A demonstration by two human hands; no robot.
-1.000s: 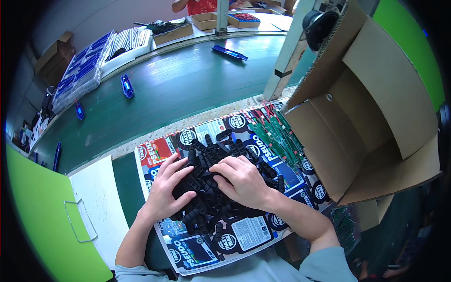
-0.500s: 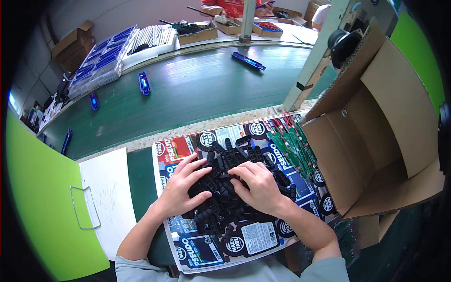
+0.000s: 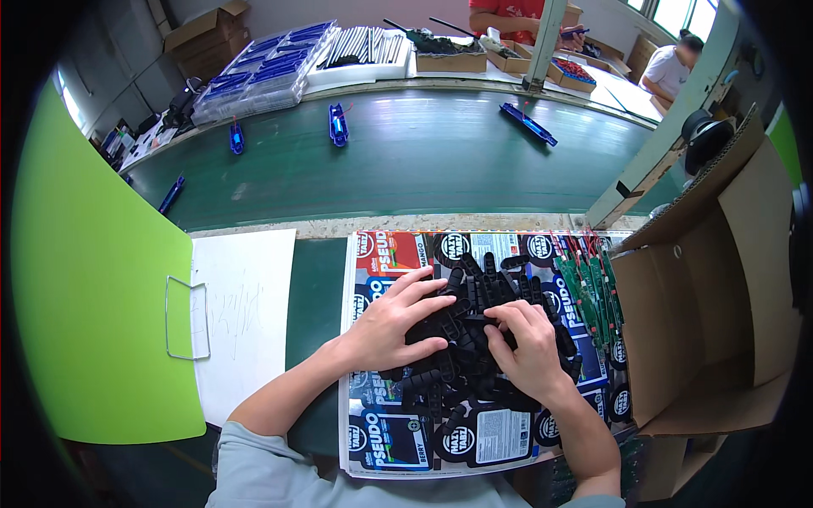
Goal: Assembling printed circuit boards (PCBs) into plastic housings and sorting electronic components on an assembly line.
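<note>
A heap of small black ribbed plastic pieces (image 3: 501,381) lies on a sheet of colourful printed labels (image 3: 394,453). My left hand (image 3: 394,326) rests on the left side of the heap, thumb and fingers spread apart, holding nothing that I can see. Across from it, my right hand (image 3: 527,343) has thumb and fingers bent together around a black plastic piece at the heap's middle. That piece is partly hidden by the fingertips. Green circuit boards (image 3: 590,292) with red wires lie in a bunch at the sheet's right edge.
An open cardboard box (image 3: 677,330) stands on the right. To the left are a white paper (image 3: 246,322) and a green board (image 3: 110,279). Beyond, a green conveyor belt (image 3: 406,178) carries several blue housings (image 3: 339,125). A person in red (image 3: 508,21) is across it.
The view has swung, so the scene sits further right in the picture. Both hands remain over the heap in nearly the same pose.
</note>
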